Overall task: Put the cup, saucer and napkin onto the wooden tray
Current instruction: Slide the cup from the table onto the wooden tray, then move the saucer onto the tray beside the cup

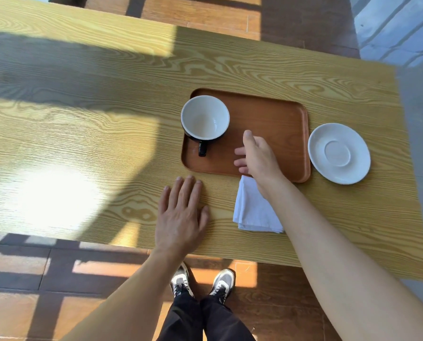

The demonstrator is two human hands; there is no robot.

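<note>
The wooden tray lies on the table right of centre. A cup, white inside and dark outside, stands upright in the tray's left end with its dark handle toward me. The white saucer rests on the table just right of the tray. A folded white napkin lies on the table below the tray's near edge, partly under my right forearm. My right hand hovers over the tray's near middle, fingers apart, holding nothing, a little right of the cup's handle. My left hand lies flat on the table, left of the napkin.
The light wooden table stretches far to the left, with its near edge just behind my left hand and its right edge past the saucer. Below the edge I see a tiled floor and my shoes.
</note>
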